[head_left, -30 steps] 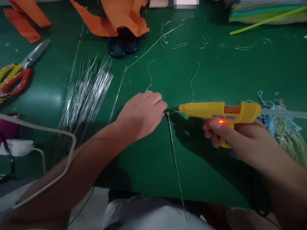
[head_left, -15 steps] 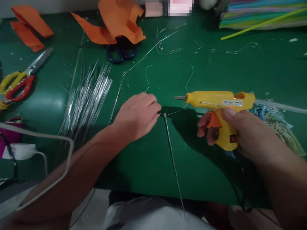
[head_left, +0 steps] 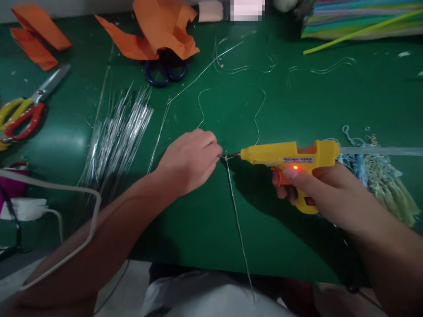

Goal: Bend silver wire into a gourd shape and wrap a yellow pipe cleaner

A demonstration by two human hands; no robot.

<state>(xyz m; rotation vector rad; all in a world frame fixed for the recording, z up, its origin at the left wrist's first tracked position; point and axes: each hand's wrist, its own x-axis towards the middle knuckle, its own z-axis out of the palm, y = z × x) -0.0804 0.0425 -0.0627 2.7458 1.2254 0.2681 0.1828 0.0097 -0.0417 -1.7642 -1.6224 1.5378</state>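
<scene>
My left hand [head_left: 190, 159] rests on the green table [head_left: 205, 220], fingers pinched shut on a thin bent wire [head_left: 257, 112] that loops away toward the back. A straight wire stem [head_left: 236, 211] runs from that pinch point toward me. My right hand [head_left: 317, 189] is closed around the handle of a yellow glue gun [head_left: 287, 154], finger on the orange trigger, red light on. The gun's metal nozzle touches the spot where loop and stem meet, right beside my left fingertips.
A bundle of silver wires [head_left: 115, 136] lies left of my left arm. Red-and-yellow scissors [head_left: 26, 110] sit far left, blue scissors [head_left: 167, 70] under orange paper [head_left: 158, 31] at the back. Tasselled threads [head_left: 386, 180] lie right. A white cable [head_left: 66, 193] crosses my left forearm.
The glue gun was lifted and tilted back half a second ago; now it is level again with its nozzle returned to the wire joint. My left hand stayed in place.
</scene>
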